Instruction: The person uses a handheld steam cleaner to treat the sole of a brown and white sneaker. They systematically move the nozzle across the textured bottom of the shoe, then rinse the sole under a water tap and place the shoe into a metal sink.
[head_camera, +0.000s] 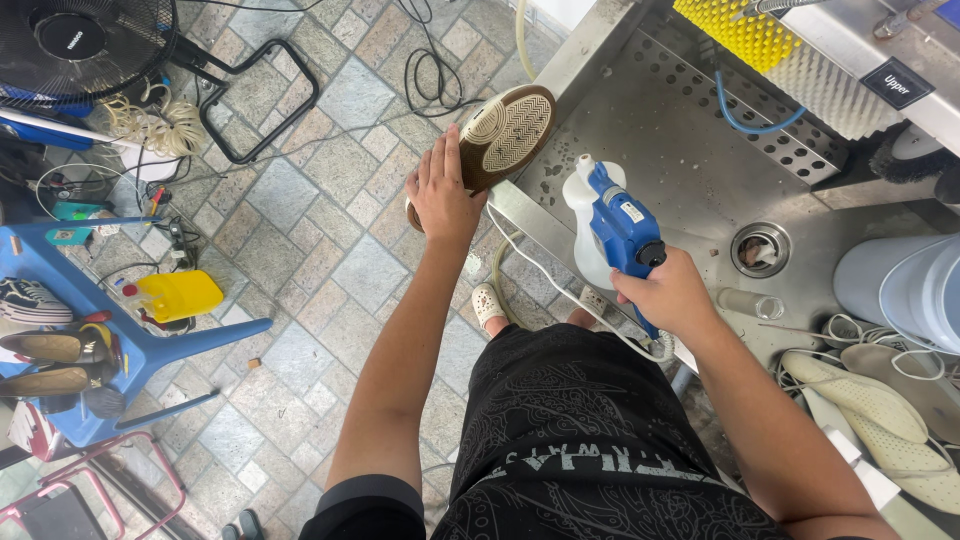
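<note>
Upper left of the frame, a black floor fan (70, 45) looms over a tangle of cables (150, 125); below it a blue plastic chair (140, 350) carries several shoes (45, 345), with a yellow jug (180, 295) lying on the floor just beside it. The floor (310, 250) is grey and tan paving tile, with a black wire frame (260, 95) resting on it near the fan. Moving to centre, the left hand (440, 195) stretches forward, arm nearly straight, its grip closed over the back end of a shoe (505, 135) turned sole-up, brown and cream tread showing, right at the counter's edge. Next, the steel counter (680, 140), perforated along its rim, with a drain (760, 248) in the basin. The right hand (670, 295), elbow bent, has its grip wrapped tight round the handle of a blue spray gun (620, 225) with a white bottle (585, 215), nozzle aimed up the frame. Upper right, a yellow brush (740, 30) and a white brush (825, 90) sit above the basin; lower right, pale insoles (885, 415) lie among white laces.
</note>
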